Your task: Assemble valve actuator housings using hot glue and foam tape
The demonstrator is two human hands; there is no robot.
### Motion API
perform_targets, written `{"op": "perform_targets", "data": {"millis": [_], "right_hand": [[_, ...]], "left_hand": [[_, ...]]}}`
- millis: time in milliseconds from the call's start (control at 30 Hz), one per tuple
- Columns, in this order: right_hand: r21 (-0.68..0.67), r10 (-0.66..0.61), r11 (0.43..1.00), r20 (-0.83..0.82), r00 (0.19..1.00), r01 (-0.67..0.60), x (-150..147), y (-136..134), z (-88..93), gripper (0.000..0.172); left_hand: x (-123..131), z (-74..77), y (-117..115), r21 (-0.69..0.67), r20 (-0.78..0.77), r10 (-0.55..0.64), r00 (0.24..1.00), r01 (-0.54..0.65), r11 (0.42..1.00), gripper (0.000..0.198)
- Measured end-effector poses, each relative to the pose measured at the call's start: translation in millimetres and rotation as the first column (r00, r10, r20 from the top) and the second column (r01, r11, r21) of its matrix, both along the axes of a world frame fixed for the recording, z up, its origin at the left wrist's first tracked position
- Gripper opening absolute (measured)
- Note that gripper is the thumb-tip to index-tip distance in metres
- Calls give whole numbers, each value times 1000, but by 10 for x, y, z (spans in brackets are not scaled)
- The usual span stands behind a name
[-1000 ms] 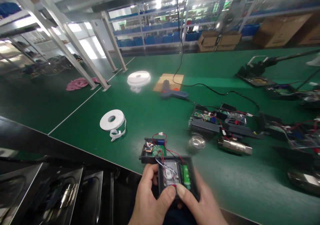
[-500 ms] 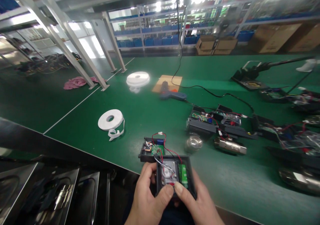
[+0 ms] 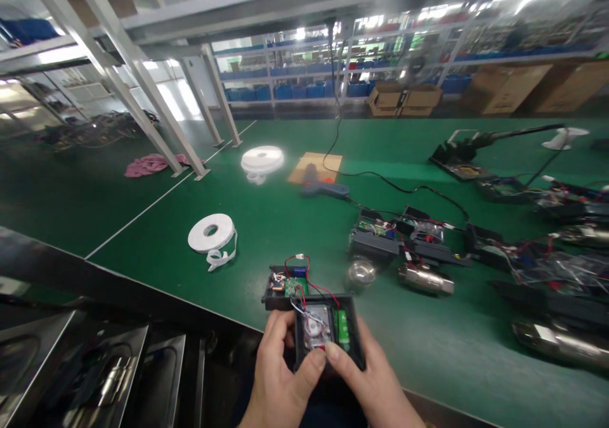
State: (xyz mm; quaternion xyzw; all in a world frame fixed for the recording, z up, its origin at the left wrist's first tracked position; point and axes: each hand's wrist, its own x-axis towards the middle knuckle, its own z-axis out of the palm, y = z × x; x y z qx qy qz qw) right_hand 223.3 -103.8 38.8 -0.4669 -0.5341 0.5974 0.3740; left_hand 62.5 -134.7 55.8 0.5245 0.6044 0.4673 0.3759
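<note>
Both hands grip a black plastic housing [image 3: 353, 336] at the front edge of the green table. Inside it show a clear plastic part with a motor-like unit [image 3: 316, 324] and a green battery [image 3: 343, 326]. My left hand [image 3: 280, 371] is closed round its left side, thumb over the lower rim. On the right side, my right hand [image 3: 368, 374] is wrapped round it, with the thumb pressing near the lower middle. Red and black wires link it to a smaller black case [image 3: 277, 300] with a green circuit board [image 3: 297, 286], just beyond my left hand.
Two white tape rolls [image 3: 212, 233] [image 3: 262, 160] lie at the left. A glue gun [image 3: 326, 189] rests by a yellow-brown sheet [image 3: 314, 165]. Opened black housings [image 3: 375, 241] and metal cylinders [image 3: 425, 279] spread rightward. Metal trays [image 3: 114, 377] stand below the left edge.
The view has tilted slightly, so the table things appear a little lower and those at right further left. Both hands keep the same hold on the housing.
</note>
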Motion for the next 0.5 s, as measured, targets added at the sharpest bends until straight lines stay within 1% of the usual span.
{"op": "perform_targets", "data": {"millis": [100, 167, 267, 367, 433, 500], "right_hand": [[0, 2, 1000, -40, 999, -2, 18, -25, 23, 65], [10, 33, 999, -47, 998, -33, 43, -55, 38, 62], [49, 55, 997, -82, 995, -51, 84, -119, 76, 61], [62, 23, 998, -146, 989, -14, 127, -190, 139, 66], [64, 4, 998, -149, 989, 5, 164, -232, 181, 71], [63, 11, 998, -136, 991, -2, 217, -271, 208, 77]], "left_hand": [[59, 17, -48, -1, 15, 51, 999, -51, 999, 47], [111, 12, -99, -5, 51, 79, 996, -78, 997, 48], [186, -7, -180, -2, 74, 81, 994, -81, 997, 50], [248, -8, -237, 27, 40, 112, 993, -113, 993, 53], [281, 7, -260, 57, 23, 140, 990, -141, 988, 56], [306, 28, -279, 73, 18, 139, 990, -140, 987, 60]]}}
